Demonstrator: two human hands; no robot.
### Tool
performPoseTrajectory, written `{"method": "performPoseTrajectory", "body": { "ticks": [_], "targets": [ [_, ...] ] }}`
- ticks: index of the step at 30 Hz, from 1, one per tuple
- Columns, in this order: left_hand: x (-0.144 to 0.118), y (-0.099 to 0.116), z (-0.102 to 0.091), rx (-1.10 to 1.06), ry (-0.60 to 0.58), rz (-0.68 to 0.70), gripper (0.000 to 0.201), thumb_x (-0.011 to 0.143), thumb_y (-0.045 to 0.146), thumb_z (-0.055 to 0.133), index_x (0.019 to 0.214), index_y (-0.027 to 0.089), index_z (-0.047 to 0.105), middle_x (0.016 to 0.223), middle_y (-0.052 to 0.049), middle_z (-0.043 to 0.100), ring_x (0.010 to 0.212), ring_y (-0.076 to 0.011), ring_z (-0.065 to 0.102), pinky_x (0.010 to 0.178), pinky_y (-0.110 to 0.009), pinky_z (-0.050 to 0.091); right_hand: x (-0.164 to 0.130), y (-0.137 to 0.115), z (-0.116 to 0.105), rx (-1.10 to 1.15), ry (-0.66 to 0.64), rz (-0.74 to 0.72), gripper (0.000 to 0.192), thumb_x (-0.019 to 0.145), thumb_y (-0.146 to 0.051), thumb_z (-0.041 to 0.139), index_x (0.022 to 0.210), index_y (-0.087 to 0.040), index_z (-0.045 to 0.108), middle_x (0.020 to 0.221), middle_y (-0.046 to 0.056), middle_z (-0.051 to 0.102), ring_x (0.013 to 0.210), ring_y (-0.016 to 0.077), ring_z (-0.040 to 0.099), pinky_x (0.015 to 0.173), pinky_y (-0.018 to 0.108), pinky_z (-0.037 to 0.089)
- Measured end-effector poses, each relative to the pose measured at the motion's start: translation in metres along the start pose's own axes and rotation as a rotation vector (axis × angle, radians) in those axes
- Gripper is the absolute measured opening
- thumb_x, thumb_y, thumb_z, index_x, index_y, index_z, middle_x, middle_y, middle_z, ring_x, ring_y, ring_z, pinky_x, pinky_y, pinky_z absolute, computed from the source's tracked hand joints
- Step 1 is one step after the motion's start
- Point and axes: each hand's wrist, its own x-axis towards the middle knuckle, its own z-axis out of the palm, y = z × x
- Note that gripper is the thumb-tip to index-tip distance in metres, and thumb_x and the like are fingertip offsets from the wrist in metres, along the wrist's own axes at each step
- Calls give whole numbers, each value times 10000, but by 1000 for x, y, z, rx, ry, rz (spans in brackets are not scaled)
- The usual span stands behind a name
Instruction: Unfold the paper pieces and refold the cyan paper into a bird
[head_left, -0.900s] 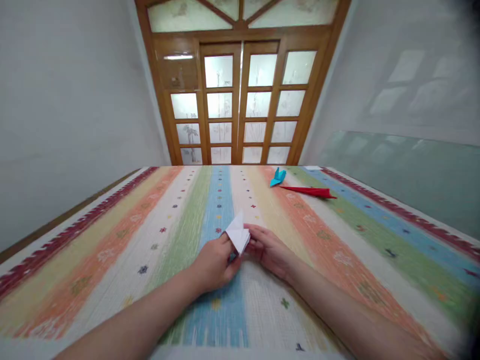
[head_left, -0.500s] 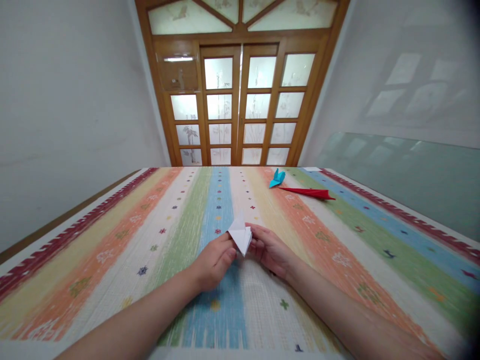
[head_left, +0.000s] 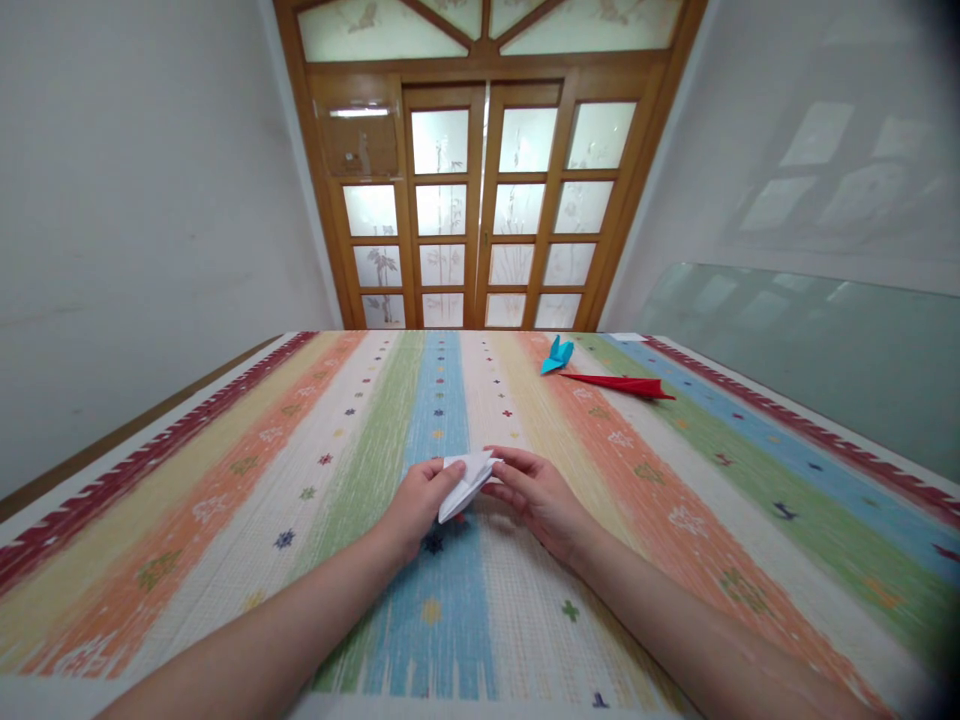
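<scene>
A folded piece of white paper [head_left: 463, 488] is held just above the striped tablecloth, one pointed end tilted down toward me. My left hand [head_left: 421, 502] grips its left side, thumb pressed on top and the other fingers mostly hidden beneath. At the paper's upper right corner, my right hand [head_left: 534, 496] pinches the edge between thumb and index finger. Its remaining fingers curl below the paper.
The striped tablecloth [head_left: 300, 560] covers the table. Toward the far right lie a blue folded paper figure [head_left: 558, 355] and a long, narrow red folded paper [head_left: 619, 385]. Beyond the table's far edge stands a wooden door with glass panes [head_left: 480, 200].
The white paper has turned, its lower point swinging left toward me. My left thumb has come onto its top face, and my right fingers are now at its upper right corner.
</scene>
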Motion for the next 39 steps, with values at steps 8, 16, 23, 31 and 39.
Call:
{"method": "performPoseTrajectory", "body": {
  "ticks": [8,16,23,31,39],
  "targets": [
    [-1,1,1,-2,34,-46,544,714,622,727,900,112,694,726,-53,659,565,-143,563,519,-260,484,-2,2,1,-85,9,-28,374,693,-327,885,1028,-205,774,984,78,758,867,203,698,873,390,534],
    [-2,1,0,113,-3,41,536,757,646,681,845,118,682,704,-55,642,561,-138,550,509,-238,427,-3,-1,6,-169,31,-42,353,670,-337,886,979,-204,780,858,58,765,763,179,684,762,330,536],
    [-7,10,2,3,-35,38,573,799,685,607,914,128,672,735,-54,627,598,-156,572,526,-259,492,-4,-2,5,-234,63,-61,291,724,-363,842,946,-184,780,854,60,747,713,166,655,723,327,531],
    [-7,14,3,-3,-108,103,525,821,591,647,1090,140,660,961,-110,667,812,-214,639,577,-269,539,0,-1,0,-282,101,-108,284,759,-398,814,932,-178,766,835,53,719,636,139,604,610,283,488],
    [-7,12,-6,361,56,229,345,904,512,577,917,170,623,709,0,585,511,-113,524,419,-205,418,4,4,-5,-181,169,-78,309,707,-407,855,885,-185,734,752,23,681,631,143,589,598,275,473]
  ]
}}
